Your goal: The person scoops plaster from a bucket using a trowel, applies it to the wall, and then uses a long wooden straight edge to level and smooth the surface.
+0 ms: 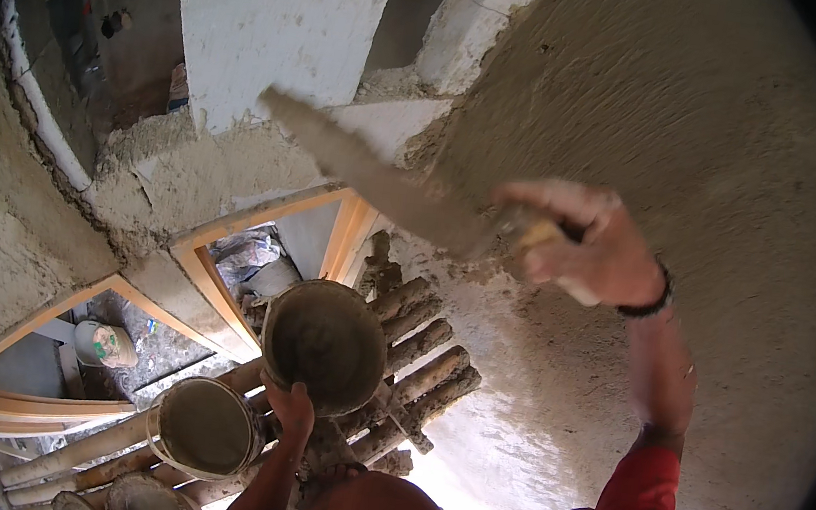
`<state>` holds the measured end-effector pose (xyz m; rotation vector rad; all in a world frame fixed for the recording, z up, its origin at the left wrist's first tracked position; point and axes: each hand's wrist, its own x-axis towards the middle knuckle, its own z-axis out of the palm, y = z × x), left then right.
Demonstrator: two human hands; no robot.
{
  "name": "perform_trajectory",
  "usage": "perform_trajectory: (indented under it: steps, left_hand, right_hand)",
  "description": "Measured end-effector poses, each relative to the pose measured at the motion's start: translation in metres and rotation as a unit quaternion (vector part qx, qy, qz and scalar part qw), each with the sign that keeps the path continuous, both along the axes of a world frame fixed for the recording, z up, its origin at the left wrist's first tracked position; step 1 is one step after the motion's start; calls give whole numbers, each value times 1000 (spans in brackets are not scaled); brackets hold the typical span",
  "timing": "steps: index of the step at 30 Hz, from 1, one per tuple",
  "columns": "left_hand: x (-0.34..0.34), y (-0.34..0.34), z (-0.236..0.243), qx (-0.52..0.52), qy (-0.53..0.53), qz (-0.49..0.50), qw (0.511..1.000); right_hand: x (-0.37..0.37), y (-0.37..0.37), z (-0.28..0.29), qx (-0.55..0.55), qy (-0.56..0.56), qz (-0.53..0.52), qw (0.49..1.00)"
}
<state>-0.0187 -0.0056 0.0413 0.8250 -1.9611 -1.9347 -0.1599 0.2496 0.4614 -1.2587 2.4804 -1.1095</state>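
My right hand is closed around the handle of a long pointed trowel, held out in front of the wall. Its mortar-coated blade points to the upper left and is slightly blurred. Lower down, my left hand grips the near rim of a round, mortar-stained pan. Grey-brown residue coats the pan's inside; how much mortar lies in it I cannot tell. Just left of that hand stands a bucket with grey wet mortar inside. Fresh, streaked plaster covers the wall at the right.
Beneath me runs a scaffold of rough poles with gaps between them. More dirty containers sit at the lower left. Wooden frames border openings to a lower floor, where a white bucket shows. A pale panel stands at the top.
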Motion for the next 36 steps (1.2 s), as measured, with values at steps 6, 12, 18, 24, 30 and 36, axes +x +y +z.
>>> perform_trajectory:
  steps: [6,12,18,24,30,36]
  left_hand:
    - [1,6,-11,-41,-1,-17,999]
    - [-7,21,8,12,7,-25,1000]
    - [1,22,-1,7,30,-23,999]
    - [15,18,-63,-208,-96,-63,971]
    - [12,22,13,-37,36,-38,998]
    - [13,34,6,10,45,-17,999]
  right_hand:
    - [-63,128,41,59,275,-452,847]
    - [15,97,56,219,218,-469,828]
    - [56,36,-147,320,-93,-209,919]
    - [67,-8,-292,508,145,-80,845]
    - [69,-30,-323,431,109,-106,889]
    - [78,-11,-386,318,23,-41,947]
